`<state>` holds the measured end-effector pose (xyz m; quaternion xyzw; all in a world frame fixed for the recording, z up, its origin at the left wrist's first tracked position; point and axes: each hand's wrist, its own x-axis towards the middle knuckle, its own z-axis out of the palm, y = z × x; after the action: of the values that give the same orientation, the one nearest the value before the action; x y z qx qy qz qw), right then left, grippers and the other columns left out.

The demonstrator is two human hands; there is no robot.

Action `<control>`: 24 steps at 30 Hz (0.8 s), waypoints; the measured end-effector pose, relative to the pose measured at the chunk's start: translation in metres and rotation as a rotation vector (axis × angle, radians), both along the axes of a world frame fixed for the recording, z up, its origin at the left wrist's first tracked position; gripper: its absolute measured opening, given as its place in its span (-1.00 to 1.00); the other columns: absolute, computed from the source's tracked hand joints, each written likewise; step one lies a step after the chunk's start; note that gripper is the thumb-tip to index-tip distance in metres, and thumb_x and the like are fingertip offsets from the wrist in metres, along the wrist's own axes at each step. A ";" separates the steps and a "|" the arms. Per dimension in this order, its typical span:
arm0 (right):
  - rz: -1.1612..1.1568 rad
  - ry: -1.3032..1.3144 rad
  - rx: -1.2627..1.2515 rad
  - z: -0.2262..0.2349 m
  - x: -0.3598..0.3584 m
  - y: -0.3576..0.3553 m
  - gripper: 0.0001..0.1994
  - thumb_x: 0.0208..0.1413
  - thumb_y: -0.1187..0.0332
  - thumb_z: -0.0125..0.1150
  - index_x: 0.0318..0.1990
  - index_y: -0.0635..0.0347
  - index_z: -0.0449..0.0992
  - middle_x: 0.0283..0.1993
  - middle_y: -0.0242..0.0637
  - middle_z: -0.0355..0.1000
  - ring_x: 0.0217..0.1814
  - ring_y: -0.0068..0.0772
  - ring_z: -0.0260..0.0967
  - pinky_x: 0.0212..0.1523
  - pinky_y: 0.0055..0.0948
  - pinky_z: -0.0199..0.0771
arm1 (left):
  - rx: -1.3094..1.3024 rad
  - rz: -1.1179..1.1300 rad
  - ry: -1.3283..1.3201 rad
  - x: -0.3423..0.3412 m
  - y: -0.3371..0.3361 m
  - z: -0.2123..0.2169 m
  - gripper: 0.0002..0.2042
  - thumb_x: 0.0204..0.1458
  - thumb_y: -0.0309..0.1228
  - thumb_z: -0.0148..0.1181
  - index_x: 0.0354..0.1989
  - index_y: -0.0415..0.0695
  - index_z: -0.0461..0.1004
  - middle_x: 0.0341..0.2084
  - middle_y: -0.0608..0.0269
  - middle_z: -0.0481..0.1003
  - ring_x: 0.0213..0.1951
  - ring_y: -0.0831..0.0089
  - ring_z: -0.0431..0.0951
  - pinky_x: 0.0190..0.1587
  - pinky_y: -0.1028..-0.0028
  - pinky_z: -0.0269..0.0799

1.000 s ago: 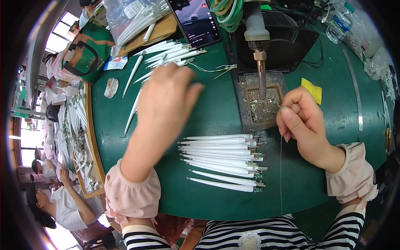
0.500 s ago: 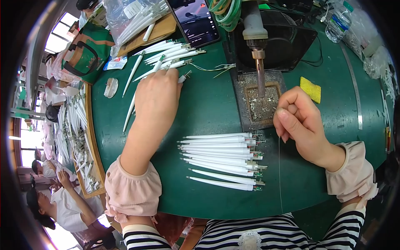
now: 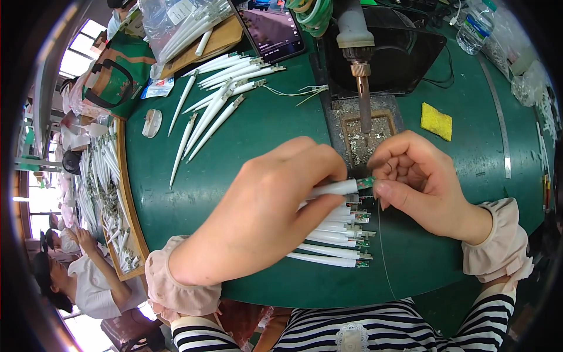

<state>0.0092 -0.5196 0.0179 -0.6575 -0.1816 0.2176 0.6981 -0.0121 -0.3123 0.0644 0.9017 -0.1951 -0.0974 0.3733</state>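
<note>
My left hand (image 3: 264, 205) pinches a white tapered stick (image 3: 341, 188) whose small green circuit board sticks out toward the right. At that end is my right hand (image 3: 431, 185), its thumb and forefinger closed on a thin wire (image 3: 382, 252) that hangs down toward the table edge. Whether the fingertips touch the board, I cannot tell. Below my left hand lies a row of similar white sticks (image 3: 334, 257), partly hidden by it, with board ends to the right. Above both hands a soldering iron (image 3: 363, 100) points down at a residue-filled tray (image 3: 342, 132).
More white sticks (image 3: 214, 117) lie at the far left, near a phone (image 3: 272, 35). A yellow sponge (image 3: 436, 122), a metal ruler (image 3: 498, 111) and a water bottle (image 3: 474, 32) are to the right. A wooden-edged tray (image 3: 132, 217) and a co-worker (image 3: 94, 281) are at left.
My left hand has come from the far pile toward the middle, bringing a white stick to my right hand. My right hand has shifted slightly left, still with the wire.
</note>
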 end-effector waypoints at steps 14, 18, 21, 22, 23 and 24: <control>0.096 0.024 0.048 0.000 0.007 -0.006 -0.86 0.02 0.50 0.07 -0.25 0.29 0.30 -0.42 -0.28 0.38 -0.47 -0.63 0.36 -0.66 -0.79 0.20 | -0.429 0.077 0.522 0.007 -0.003 -0.014 -0.83 -0.12 -0.60 0.17 -0.32 -0.30 0.38 -0.44 0.35 0.37 -0.39 0.68 0.31 -0.34 0.69 0.28; 0.095 0.010 0.020 0.000 0.006 -0.006 -0.86 0.01 0.51 0.07 -0.26 0.29 0.30 -0.41 -0.29 0.36 -0.47 -0.63 0.36 -0.66 -0.78 0.20 | -0.465 0.065 0.527 0.008 -0.004 -0.017 -0.85 -0.10 -0.57 0.17 -0.34 -0.29 0.39 -0.46 0.36 0.37 -0.41 0.69 0.31 -0.35 0.70 0.26; 0.094 -0.011 0.027 0.000 0.005 -0.006 -0.85 0.01 0.53 0.08 -0.26 0.29 0.30 -0.41 -0.31 0.34 -0.47 -0.63 0.36 -0.67 -0.78 0.20 | -0.477 0.068 0.552 0.008 -0.006 -0.017 -0.87 -0.07 -0.54 0.14 -0.34 -0.29 0.39 -0.48 0.37 0.38 -0.43 0.70 0.31 -0.38 0.71 0.24; 0.093 -0.022 0.020 0.000 0.005 -0.006 -0.85 0.00 0.53 0.07 -0.26 0.30 0.30 -0.41 -0.31 0.34 -0.47 -0.63 0.36 -0.66 -0.78 0.20 | -0.486 0.077 0.551 0.007 -0.006 -0.018 -0.87 -0.06 -0.53 0.14 -0.34 -0.29 0.39 -0.49 0.37 0.38 -0.44 0.70 0.31 -0.39 0.71 0.24; 0.092 -0.033 0.013 0.000 0.005 -0.006 -0.85 0.00 0.54 0.07 -0.26 0.30 0.30 -0.40 -0.31 0.33 -0.47 -0.63 0.35 -0.66 -0.78 0.20 | -0.495 0.085 0.550 0.007 -0.007 -0.018 -0.88 -0.05 -0.53 0.13 -0.34 -0.29 0.39 -0.49 0.38 0.38 -0.46 0.71 0.31 -0.40 0.72 0.23; 0.091 -0.031 0.013 0.000 0.005 -0.006 -0.85 0.00 0.54 0.07 -0.26 0.30 0.30 -0.40 -0.31 0.33 -0.47 -0.63 0.35 -0.66 -0.78 0.20 | -0.495 0.085 0.552 0.007 -0.007 -0.019 -0.88 -0.05 -0.53 0.13 -0.34 -0.29 0.39 -0.49 0.38 0.38 -0.46 0.71 0.31 -0.40 0.72 0.23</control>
<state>0.0142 -0.5260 0.0174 -0.6472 -0.2237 0.2379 0.6889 -0.0047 -0.3189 0.0450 0.7312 -0.0673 -0.2710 0.6224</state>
